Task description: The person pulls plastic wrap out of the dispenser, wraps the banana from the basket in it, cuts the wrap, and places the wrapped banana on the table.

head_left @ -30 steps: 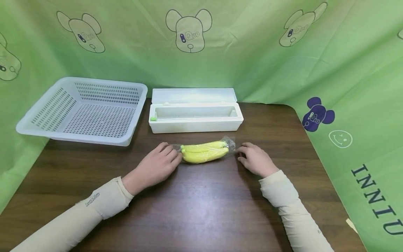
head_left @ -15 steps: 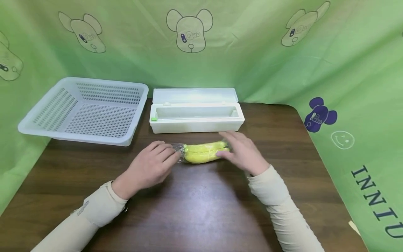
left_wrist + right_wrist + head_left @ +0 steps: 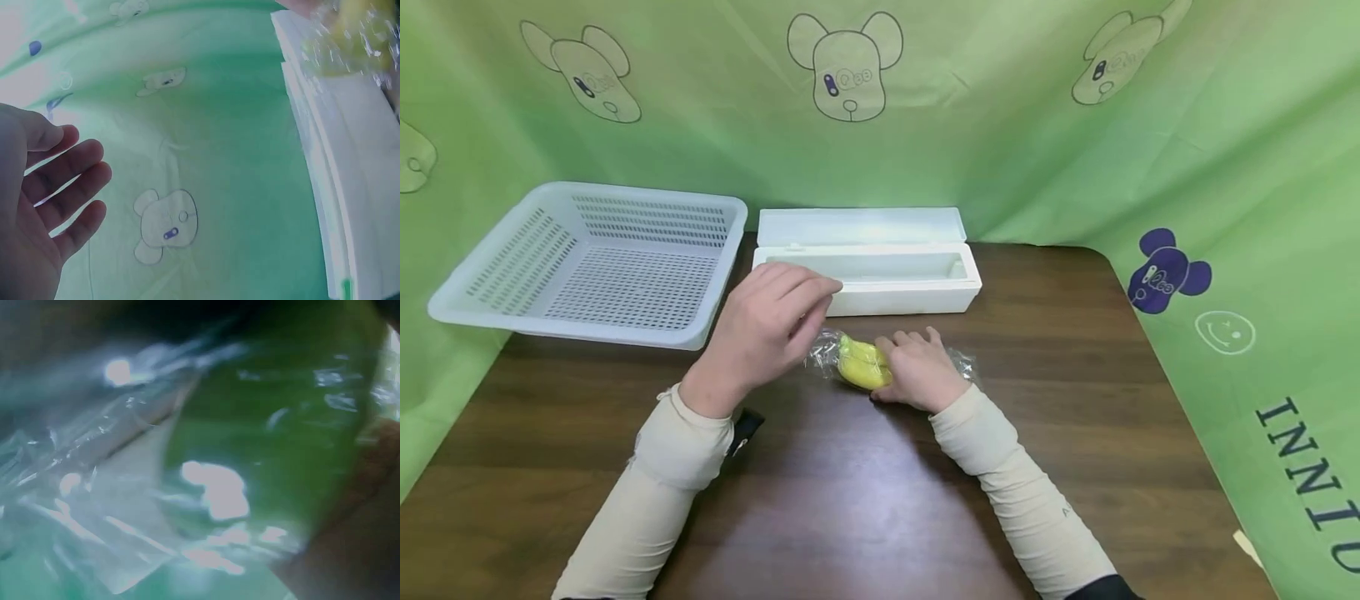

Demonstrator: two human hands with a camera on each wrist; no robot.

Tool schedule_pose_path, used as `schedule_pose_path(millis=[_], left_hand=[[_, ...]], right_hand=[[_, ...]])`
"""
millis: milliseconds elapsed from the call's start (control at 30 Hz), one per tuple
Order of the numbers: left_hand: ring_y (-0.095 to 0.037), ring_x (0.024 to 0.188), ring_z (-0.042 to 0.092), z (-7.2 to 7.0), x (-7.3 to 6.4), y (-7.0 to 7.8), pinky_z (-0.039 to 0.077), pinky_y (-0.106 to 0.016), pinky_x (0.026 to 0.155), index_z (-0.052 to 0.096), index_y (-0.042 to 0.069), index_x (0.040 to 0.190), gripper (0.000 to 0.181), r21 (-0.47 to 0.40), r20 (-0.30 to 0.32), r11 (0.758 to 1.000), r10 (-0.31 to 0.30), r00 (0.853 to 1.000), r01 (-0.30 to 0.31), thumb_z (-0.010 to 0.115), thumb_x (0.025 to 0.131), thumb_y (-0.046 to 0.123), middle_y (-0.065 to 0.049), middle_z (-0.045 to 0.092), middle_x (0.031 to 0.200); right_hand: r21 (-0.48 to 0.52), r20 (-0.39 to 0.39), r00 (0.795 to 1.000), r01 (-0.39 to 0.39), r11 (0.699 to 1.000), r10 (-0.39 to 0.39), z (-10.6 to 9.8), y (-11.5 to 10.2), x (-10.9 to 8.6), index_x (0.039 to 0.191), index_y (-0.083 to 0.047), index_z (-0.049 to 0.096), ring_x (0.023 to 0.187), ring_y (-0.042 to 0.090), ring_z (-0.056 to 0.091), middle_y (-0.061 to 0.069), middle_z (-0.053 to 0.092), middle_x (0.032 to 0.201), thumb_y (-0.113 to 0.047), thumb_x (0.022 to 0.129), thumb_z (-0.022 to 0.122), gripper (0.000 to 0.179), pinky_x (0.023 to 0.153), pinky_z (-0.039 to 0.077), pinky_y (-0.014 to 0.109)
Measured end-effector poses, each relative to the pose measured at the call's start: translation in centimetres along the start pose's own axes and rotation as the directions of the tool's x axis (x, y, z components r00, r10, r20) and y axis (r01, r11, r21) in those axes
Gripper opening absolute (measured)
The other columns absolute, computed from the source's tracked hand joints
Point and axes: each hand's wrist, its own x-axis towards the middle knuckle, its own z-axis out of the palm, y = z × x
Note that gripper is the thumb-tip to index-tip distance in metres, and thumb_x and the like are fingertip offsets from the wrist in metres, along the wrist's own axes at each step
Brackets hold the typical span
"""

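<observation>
A pair of yellow bananas (image 3: 859,364), wrapped in clear plastic film (image 3: 962,363), is at mid-table. My right hand (image 3: 921,371) grips them from above and covers their right half; film sticks out beyond each end. Close up in the right wrist view, the wrapped bananas (image 3: 269,425) look green under shiny creased film (image 3: 119,531). To the left, my left hand (image 3: 767,329) is raised and overlaps the front of the white box. In the left wrist view this hand (image 3: 56,181) holds nothing, its fingers loosely bent.
Behind the bananas stands a long white box (image 3: 902,298) with its lid (image 3: 861,227) tipped up at the back. A pale perforated plastic basket (image 3: 587,332) occupies the table's left rear. Green patterned cloth (image 3: 985,167) hangs behind and to the right of the brown table (image 3: 850,508).
My left hand has let go of the film's left end and risen toward the box. My right hand has moved left from the film's right end and taken hold of the bananas.
</observation>
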Motion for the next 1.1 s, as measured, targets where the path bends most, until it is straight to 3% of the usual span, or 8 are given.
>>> schedule_pose_path(millis=[100,233,400,533,800,967,1033,1100], left_hand=[[-0.029,0.090,0.066,0.2,0.6,0.3,0.052,-0.043,0.087,0.072,0.000,0.107,0.016,-0.012,0.028,1.000,-0.012,1.000,0.013,0.061,0.095,0.003,-0.011,0.071,0.095],[-0.030,0.104,0.064,1.2,1.1,0.6,0.047,-0.045,0.097,0.070,0.002,0.117,0.023,0.012,0.183,0.999,-0.035,0.982,0.033,0.064,0.097,0.013,-0.010,0.071,0.107],[-0.029,0.122,0.055,2.8,1.4,0.8,0.035,-0.047,0.110,0.066,0.008,0.126,0.040,0.128,0.451,0.991,-0.098,0.887,0.045,0.060,0.101,0.039,-0.009,0.066,0.124],[-0.029,0.128,0.050,3.9,1.1,0.4,0.026,-0.050,0.116,0.065,0.012,0.127,0.058,0.214,0.549,0.976,-0.147,0.823,0.031,0.060,0.094,0.059,-0.008,0.064,0.128],[-0.029,0.125,0.054,4.7,0.4,-1.0,0.018,-0.053,0.119,0.057,0.007,0.139,0.077,0.177,0.489,0.972,-0.223,0.843,0.154,0.067,0.085,0.061,-0.010,0.065,0.126],[-0.030,0.134,0.048,5.7,0.2,-1.0,0.012,-0.052,0.120,0.043,0.004,0.150,0.098,0.014,0.416,0.955,-0.274,0.867,0.296,0.027,0.090,0.079,-0.015,0.058,0.139],[-0.030,0.137,0.045,6.2,0.1,-0.8,0.012,-0.051,0.120,0.041,0.003,0.151,0.107,-0.083,0.377,0.932,-0.298,0.877,0.352,0.008,0.087,0.082,-0.015,0.055,0.143],[-0.031,0.138,0.044,6.8,0.2,-0.5,0.017,-0.050,0.119,0.041,0.002,0.150,0.107,-0.193,0.350,0.892,-0.326,0.879,0.408,0.005,0.087,0.081,-0.016,0.054,0.145]], right_hand=[[-0.013,-0.081,0.997,0.017,1.000,-0.018,0.4,0.2,0.2,0.104,-0.006,0.061,0.087,0.030,0.059,0.007,0.060,0.090,-0.048,0.069,0.085,0.059,0.090,0.043,0.055],[-0.021,-0.188,0.981,0.048,0.999,-0.051,0.5,0.3,0.4,0.103,-0.007,0.059,0.080,0.028,0.056,0.006,0.056,0.086,-0.047,0.067,0.084,0.059,0.080,0.044,0.049],[-0.047,-0.302,0.950,0.068,0.997,-0.079,0.1,0.2,0.3,0.118,-0.007,0.061,0.089,0.034,0.059,0.010,0.062,0.097,-0.047,0.069,0.082,0.067,0.087,0.044,0.054],[-0.063,-0.370,0.925,0.072,0.995,-0.091,-0.7,-0.1,0.2,0.119,-0.006,0.060,0.092,0.035,0.060,0.010,0.064,0.097,-0.048,0.072,0.080,0.066,0.087,0.044,0.052],[-0.109,-0.524,0.844,0.070,0.992,-0.117,-2.1,-0.2,-0.3,0.099,-0.007,0.057,0.080,0.033,0.058,0.008,0.059,0.086,-0.046,0.073,0.075,0.051,0.080,0.045,0.051],[-0.058,-0.559,0.822,0.088,0.994,-0.106,-2.5,-0.1,-0.5,0.104,-0.006,0.058,0.083,0.032,0.058,0.009,0.061,0.089,-0.045,0.071,0.076,0.054,0.086,0.045,0.055],[-0.014,-0.559,0.824,0.098,0.995,-0.089,-2.7,-0.1,-0.6,0.107,-0.006,0.059,0.086,0.030,0.059,0.009,0.062,0.092,-0.044,0.071,0.078,0.056,0.089,0.044,0.056],[0.031,-0.562,0.824,0.105,0.994,-0.070,-2.9,-0.1,-0.6,0.110,-0.005,0.059,0.087,0.029,0.060,0.008,0.063,0.094,-0.042,0.070,0.079,0.058,0.090,0.044,0.056]])
